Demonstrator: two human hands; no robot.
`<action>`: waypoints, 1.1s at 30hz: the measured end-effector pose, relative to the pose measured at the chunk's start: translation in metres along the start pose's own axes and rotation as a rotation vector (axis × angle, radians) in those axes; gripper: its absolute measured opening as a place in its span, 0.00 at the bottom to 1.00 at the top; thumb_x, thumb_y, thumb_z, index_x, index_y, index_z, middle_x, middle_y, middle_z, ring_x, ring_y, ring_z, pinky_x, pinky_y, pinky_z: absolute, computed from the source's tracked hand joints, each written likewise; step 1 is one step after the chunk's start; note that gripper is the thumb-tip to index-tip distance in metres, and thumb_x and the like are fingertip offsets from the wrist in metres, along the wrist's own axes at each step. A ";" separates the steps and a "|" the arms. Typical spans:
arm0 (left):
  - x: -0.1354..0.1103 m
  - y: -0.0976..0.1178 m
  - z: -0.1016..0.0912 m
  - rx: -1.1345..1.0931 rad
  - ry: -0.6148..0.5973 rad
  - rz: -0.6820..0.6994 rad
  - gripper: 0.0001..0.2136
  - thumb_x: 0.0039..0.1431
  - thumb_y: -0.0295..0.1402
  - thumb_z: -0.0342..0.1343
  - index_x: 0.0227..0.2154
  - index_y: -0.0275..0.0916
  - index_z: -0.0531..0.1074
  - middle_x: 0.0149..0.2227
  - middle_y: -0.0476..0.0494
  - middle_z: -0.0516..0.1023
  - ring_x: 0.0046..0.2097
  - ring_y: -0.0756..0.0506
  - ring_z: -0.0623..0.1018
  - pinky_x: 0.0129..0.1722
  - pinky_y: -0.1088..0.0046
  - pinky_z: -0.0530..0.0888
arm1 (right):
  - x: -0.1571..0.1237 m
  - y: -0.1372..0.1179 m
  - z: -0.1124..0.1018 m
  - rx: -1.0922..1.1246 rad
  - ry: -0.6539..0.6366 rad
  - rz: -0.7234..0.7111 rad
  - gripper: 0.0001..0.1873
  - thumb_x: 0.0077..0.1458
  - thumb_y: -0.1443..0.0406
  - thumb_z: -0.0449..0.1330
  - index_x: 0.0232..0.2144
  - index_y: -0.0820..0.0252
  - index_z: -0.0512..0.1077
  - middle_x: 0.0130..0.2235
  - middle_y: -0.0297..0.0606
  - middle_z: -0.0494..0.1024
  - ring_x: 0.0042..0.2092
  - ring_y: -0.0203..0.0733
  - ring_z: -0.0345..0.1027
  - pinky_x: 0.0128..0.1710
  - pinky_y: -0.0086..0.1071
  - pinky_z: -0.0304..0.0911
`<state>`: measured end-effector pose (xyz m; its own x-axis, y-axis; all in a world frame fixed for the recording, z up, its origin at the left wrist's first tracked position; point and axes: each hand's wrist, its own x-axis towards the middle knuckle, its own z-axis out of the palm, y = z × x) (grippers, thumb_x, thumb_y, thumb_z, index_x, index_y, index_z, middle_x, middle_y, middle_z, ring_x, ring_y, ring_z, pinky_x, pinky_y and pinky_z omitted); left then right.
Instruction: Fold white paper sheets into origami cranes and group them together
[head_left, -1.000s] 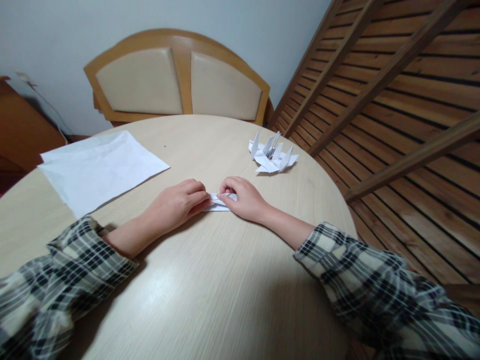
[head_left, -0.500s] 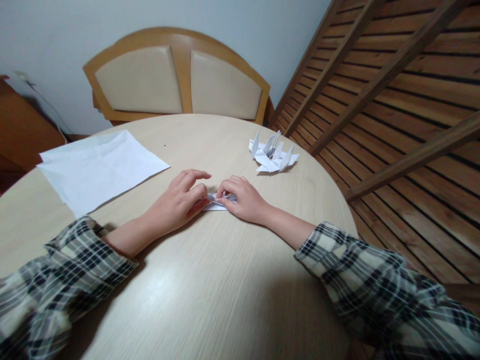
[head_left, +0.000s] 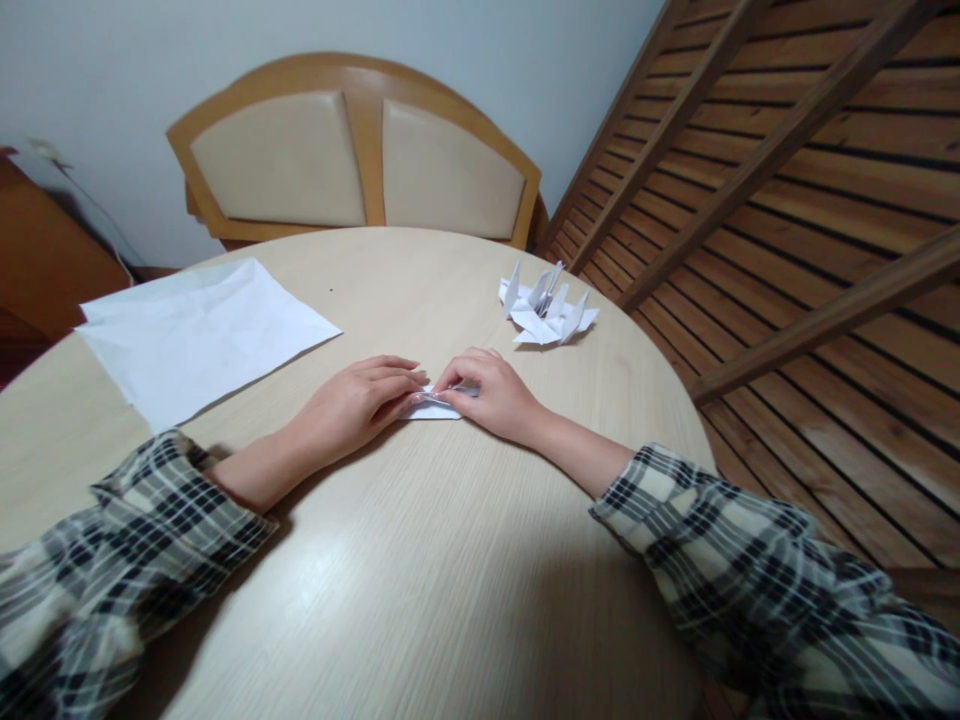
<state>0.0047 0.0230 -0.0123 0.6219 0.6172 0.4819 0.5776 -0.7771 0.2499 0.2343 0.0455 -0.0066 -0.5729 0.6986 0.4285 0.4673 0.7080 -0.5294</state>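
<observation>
A small folded white paper [head_left: 431,410] lies on the table between my hands, largely covered by the fingers. My right hand [head_left: 491,395] pinches a raised flap of it between thumb and forefinger. From the other side, my left hand [head_left: 360,400] has its fingers together over the paper's left end, the thumb and fingertips closed on it. The exact folds under the fingers are hidden.
White paper sheets [head_left: 202,335] lie on the left of the round wooden table [head_left: 420,560]. Folded paper cranes [head_left: 551,315] stand in a cluster at the back right. Beyond the far edge is a padded headboard [head_left: 360,140]; slatted wood [head_left: 810,200] slopes along the right.
My left hand's raised fingers have come down and together onto the folded paper. The right hand keeps its pinch with hardly any shift.
</observation>
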 end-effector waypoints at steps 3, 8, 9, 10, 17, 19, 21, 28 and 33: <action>-0.001 0.001 -0.003 0.043 -0.006 -0.026 0.16 0.71 0.38 0.48 0.46 0.36 0.80 0.45 0.35 0.85 0.47 0.38 0.82 0.47 0.59 0.78 | 0.000 0.000 -0.004 0.067 0.019 0.030 0.05 0.57 0.69 0.64 0.31 0.56 0.79 0.35 0.33 0.83 0.41 0.39 0.74 0.49 0.38 0.60; -0.003 0.002 -0.006 0.178 0.005 -0.045 0.18 0.71 0.38 0.45 0.42 0.37 0.80 0.37 0.37 0.85 0.36 0.42 0.82 0.35 0.68 0.75 | 0.000 0.002 -0.004 0.301 0.037 0.110 0.08 0.58 0.67 0.61 0.35 0.56 0.82 0.38 0.36 0.85 0.40 0.40 0.78 0.44 0.35 0.68; -0.003 0.003 -0.007 0.188 0.012 -0.046 0.18 0.71 0.38 0.45 0.40 0.37 0.80 0.36 0.37 0.85 0.35 0.43 0.81 0.34 0.68 0.74 | 0.000 0.002 -0.004 0.327 0.033 0.122 0.09 0.58 0.67 0.60 0.37 0.56 0.82 0.40 0.37 0.85 0.41 0.40 0.78 0.44 0.36 0.69; -0.003 0.004 -0.007 0.191 0.020 -0.052 0.17 0.71 0.38 0.45 0.39 0.38 0.80 0.35 0.38 0.84 0.34 0.43 0.81 0.33 0.69 0.73 | 0.000 0.002 -0.004 0.338 0.029 0.122 0.10 0.59 0.66 0.60 0.39 0.56 0.82 0.41 0.38 0.85 0.43 0.41 0.78 0.45 0.36 0.70; 0.004 0.015 -0.019 -0.042 0.167 -0.364 0.14 0.66 0.40 0.50 0.35 0.39 0.79 0.27 0.45 0.79 0.27 0.47 0.73 0.29 0.72 0.66 | -0.003 -0.010 -0.022 -0.051 0.397 -0.059 0.13 0.63 0.61 0.59 0.49 0.48 0.77 0.54 0.36 0.79 0.58 0.49 0.68 0.62 0.51 0.57; 0.008 0.018 -0.020 -0.185 0.262 -0.490 0.13 0.64 0.41 0.53 0.32 0.39 0.78 0.27 0.46 0.78 0.28 0.47 0.73 0.29 0.71 0.66 | -0.005 -0.016 -0.026 -0.132 0.492 -0.094 0.10 0.63 0.59 0.60 0.45 0.48 0.77 0.50 0.38 0.80 0.55 0.51 0.69 0.60 0.52 0.56; 0.010 0.020 -0.016 -0.401 0.341 -0.607 0.14 0.63 0.43 0.54 0.29 0.40 0.76 0.28 0.46 0.78 0.28 0.47 0.73 0.27 0.71 0.66 | -0.007 -0.022 -0.025 -0.141 0.486 -0.118 0.07 0.64 0.59 0.59 0.37 0.51 0.77 0.39 0.37 0.81 0.47 0.49 0.71 0.55 0.49 0.59; 0.013 0.034 0.003 -1.090 0.369 -0.864 0.11 0.61 0.41 0.59 0.33 0.38 0.75 0.30 0.43 0.80 0.31 0.46 0.78 0.30 0.70 0.74 | -0.008 -0.036 -0.003 0.037 0.279 -0.123 0.08 0.65 0.66 0.57 0.37 0.55 0.77 0.38 0.36 0.83 0.42 0.41 0.74 0.48 0.40 0.66; 0.014 0.041 0.008 -1.222 0.356 -0.845 0.09 0.60 0.39 0.59 0.35 0.37 0.76 0.33 0.41 0.83 0.32 0.45 0.80 0.33 0.68 0.78 | -0.006 -0.036 0.005 0.097 0.355 -0.045 0.08 0.62 0.69 0.59 0.38 0.55 0.78 0.40 0.36 0.82 0.44 0.41 0.74 0.48 0.38 0.68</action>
<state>0.0414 0.0006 -0.0015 0.0856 0.9960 -0.0270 -0.1999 0.0438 0.9788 0.2181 0.0153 0.0063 -0.3147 0.6710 0.6714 0.3709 0.7380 -0.5637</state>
